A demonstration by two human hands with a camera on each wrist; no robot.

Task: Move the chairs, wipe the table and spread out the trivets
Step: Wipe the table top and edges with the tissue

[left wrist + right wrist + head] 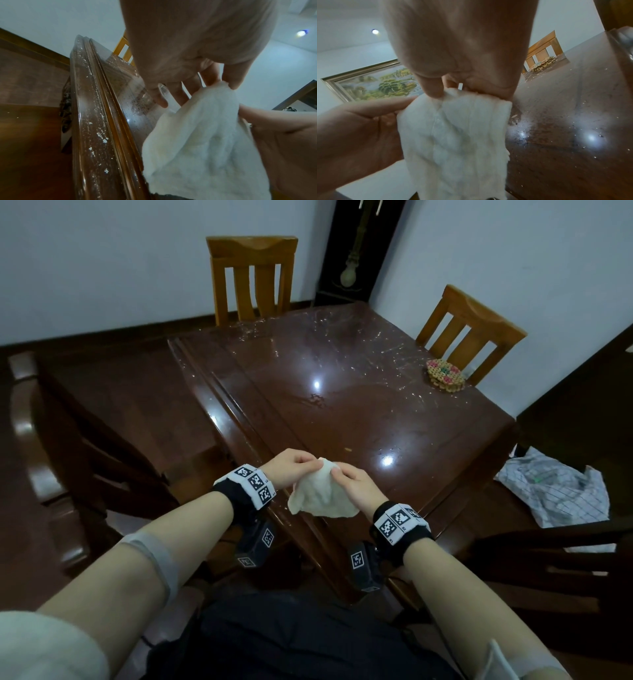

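I see both hands, left hand point(294, 465) and right hand point(352, 481), pinching white cloth point(317, 494) over near desk point(342, 392) edge; crumbs left, wiping not finished; trivets point(445, 373) stacked at far corner

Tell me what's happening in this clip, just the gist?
A person stands at the near corner of a dark glossy wooden table, holding a small white fluffy cloth up between both hands. The left hand and right hand each pinch its top edge, as if unfolding it. White crumbs and specks are scattered across the tabletop, so wiping looks not yet finished. A stack of beaded woven trivets sits at the far right edge, not spread out. Two light wooden chairs stand at the far sides.
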